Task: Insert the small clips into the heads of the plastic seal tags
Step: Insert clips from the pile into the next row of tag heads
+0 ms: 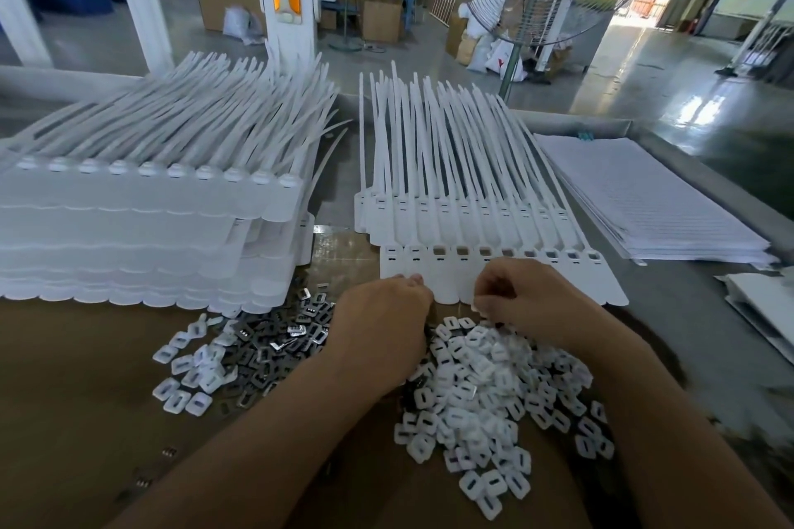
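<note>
The seal tags (472,271) in the middle are plain white, like the stacked tags (129,228) at left. Lower centre, the caps (481,391) are white; the metal clips (279,339) are dark grey and silvery. The desk (64,399) is brown; sheets (644,202) at right are white, finely lined.

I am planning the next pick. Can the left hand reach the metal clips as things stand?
Probably yes. The metal clips lie loose just left of the left hand, with nothing between them. The tag stack stands behind them, not across the way.
</note>
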`<action>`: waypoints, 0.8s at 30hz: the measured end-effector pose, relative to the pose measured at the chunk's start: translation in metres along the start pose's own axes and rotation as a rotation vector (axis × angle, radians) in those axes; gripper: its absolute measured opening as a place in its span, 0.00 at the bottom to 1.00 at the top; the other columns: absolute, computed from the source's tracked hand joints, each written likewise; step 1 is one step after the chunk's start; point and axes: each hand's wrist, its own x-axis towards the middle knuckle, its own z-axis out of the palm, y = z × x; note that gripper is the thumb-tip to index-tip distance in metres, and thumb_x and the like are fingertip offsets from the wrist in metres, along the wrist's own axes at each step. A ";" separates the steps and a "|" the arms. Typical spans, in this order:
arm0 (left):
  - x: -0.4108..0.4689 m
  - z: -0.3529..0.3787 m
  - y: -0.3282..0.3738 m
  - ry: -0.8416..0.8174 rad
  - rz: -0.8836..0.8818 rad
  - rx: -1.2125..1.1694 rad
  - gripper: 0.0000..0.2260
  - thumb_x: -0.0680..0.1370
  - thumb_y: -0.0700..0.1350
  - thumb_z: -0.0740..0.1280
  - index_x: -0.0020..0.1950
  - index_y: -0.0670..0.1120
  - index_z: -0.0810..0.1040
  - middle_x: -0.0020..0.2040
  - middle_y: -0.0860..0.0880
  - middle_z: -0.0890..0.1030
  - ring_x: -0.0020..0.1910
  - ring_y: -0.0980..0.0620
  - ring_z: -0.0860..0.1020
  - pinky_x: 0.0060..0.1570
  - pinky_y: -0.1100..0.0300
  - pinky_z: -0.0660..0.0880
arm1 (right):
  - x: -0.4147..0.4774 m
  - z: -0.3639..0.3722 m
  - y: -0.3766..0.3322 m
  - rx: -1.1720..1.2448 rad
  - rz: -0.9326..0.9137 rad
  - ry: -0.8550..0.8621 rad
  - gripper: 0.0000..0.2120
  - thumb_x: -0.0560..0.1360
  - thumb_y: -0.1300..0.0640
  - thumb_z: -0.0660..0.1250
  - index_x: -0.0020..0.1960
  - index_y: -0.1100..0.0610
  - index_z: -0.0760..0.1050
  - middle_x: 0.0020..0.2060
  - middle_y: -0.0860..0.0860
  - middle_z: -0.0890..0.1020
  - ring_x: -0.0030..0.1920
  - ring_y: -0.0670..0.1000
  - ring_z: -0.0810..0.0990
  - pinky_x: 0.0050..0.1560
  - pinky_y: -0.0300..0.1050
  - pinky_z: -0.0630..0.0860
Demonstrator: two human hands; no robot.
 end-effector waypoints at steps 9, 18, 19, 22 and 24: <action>-0.001 0.000 0.000 0.026 -0.006 -0.019 0.18 0.74 0.38 0.57 0.63 0.48 0.73 0.65 0.52 0.73 0.61 0.53 0.73 0.56 0.58 0.72 | -0.001 0.001 -0.002 0.139 -0.001 0.182 0.08 0.70 0.61 0.71 0.37 0.50 0.74 0.35 0.47 0.80 0.38 0.45 0.79 0.40 0.38 0.74; -0.002 -0.001 -0.001 0.040 -0.016 -0.014 0.17 0.75 0.39 0.57 0.62 0.49 0.73 0.63 0.52 0.74 0.58 0.52 0.75 0.52 0.58 0.73 | 0.021 -0.005 -0.016 0.228 -0.022 0.291 0.11 0.69 0.64 0.71 0.36 0.48 0.78 0.34 0.47 0.81 0.34 0.41 0.77 0.37 0.34 0.73; -0.002 -0.001 -0.002 0.039 -0.017 -0.011 0.17 0.75 0.39 0.57 0.62 0.49 0.73 0.63 0.52 0.74 0.58 0.52 0.75 0.51 0.58 0.73 | 0.026 -0.005 -0.018 0.227 -0.029 0.297 0.11 0.69 0.64 0.71 0.35 0.48 0.78 0.33 0.46 0.81 0.35 0.41 0.78 0.38 0.33 0.73; -0.001 -0.001 -0.002 0.035 -0.020 -0.008 0.18 0.75 0.39 0.56 0.62 0.49 0.72 0.63 0.52 0.74 0.57 0.52 0.75 0.50 0.58 0.73 | 0.039 -0.003 -0.023 0.244 -0.027 0.345 0.12 0.70 0.63 0.72 0.34 0.48 0.77 0.33 0.43 0.79 0.37 0.41 0.78 0.41 0.33 0.73; -0.002 -0.002 -0.003 0.035 -0.017 -0.007 0.17 0.75 0.39 0.56 0.62 0.49 0.72 0.62 0.52 0.74 0.57 0.52 0.75 0.50 0.58 0.73 | 0.046 0.000 -0.022 0.289 -0.010 0.366 0.12 0.70 0.64 0.71 0.35 0.48 0.78 0.32 0.42 0.79 0.36 0.41 0.78 0.39 0.32 0.72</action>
